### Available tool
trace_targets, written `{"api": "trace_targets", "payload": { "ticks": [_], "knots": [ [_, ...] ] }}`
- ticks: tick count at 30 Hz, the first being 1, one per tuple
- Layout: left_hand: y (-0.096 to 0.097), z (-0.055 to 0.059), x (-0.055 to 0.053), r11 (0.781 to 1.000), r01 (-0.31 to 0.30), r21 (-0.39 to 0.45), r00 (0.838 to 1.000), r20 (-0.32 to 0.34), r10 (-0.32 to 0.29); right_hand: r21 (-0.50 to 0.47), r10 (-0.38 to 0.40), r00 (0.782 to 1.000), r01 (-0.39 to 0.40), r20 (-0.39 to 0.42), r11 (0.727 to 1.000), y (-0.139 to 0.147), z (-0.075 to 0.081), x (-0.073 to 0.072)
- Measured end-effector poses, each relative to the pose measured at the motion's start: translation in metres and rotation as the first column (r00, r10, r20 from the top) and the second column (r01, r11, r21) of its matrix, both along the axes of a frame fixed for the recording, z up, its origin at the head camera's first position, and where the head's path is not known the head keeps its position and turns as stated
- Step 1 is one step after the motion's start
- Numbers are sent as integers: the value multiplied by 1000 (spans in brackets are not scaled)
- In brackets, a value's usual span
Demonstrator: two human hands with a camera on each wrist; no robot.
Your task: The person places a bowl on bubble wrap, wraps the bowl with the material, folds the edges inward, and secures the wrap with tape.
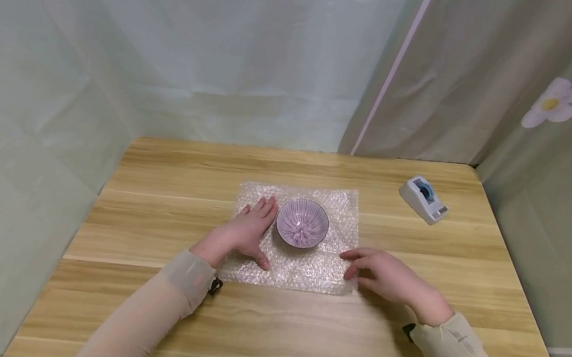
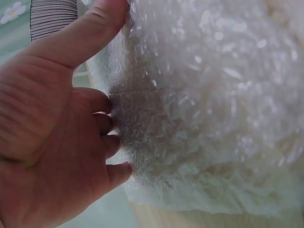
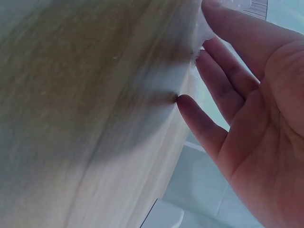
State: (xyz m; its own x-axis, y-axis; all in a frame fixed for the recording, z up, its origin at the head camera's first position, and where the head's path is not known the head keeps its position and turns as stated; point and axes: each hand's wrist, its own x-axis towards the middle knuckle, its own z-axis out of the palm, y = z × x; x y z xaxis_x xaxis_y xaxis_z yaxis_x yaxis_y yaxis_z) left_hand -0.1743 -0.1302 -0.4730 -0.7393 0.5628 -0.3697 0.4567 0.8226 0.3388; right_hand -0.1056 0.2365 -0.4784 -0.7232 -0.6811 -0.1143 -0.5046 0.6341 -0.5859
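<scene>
A small bowl [image 1: 302, 223] with purple stripes stands upright on a sheet of bubble wrap [image 1: 301, 274] on the wooden table. To the left of the bowl, my left hand [image 1: 245, 233] rests on the wrap with its fingers spread. The left wrist view shows the thumb and fingertips of that hand [image 2: 61, 118] against the bubbly plastic, with part of the striped bowl [image 2: 53, 19] behind. My right hand [image 1: 386, 275] touches the wrap's right edge, fingers loosely extended. In the right wrist view, one fingertip of this hand [image 3: 256, 109] meets the tabletop.
A white tape dispenser [image 1: 423, 200] sits toward the table's back right. Curtains [image 1: 256, 69] hang behind the table [image 1: 170, 171] and along its sides; the right one bears flower prints.
</scene>
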Motion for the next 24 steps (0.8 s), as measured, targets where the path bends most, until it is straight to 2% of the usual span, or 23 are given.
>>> {"api": "trace_targets", "payload": {
  "ticks": [6,14,24],
  "knots": [
    [0,4,0,1000,0,-7,1000,11,0,-4,-8,1000,8,-8,1000,-2,-1,-1],
    [2,3,0,1000,3,-4,1000,22,-3,-7,-45,999,45,-25,999,-2,-2,-2],
    [1,0,-1,1000,2,-13,1000,15,-2,17,-39,996,40,-78,999,-5,-1,-1]
  ]
}}
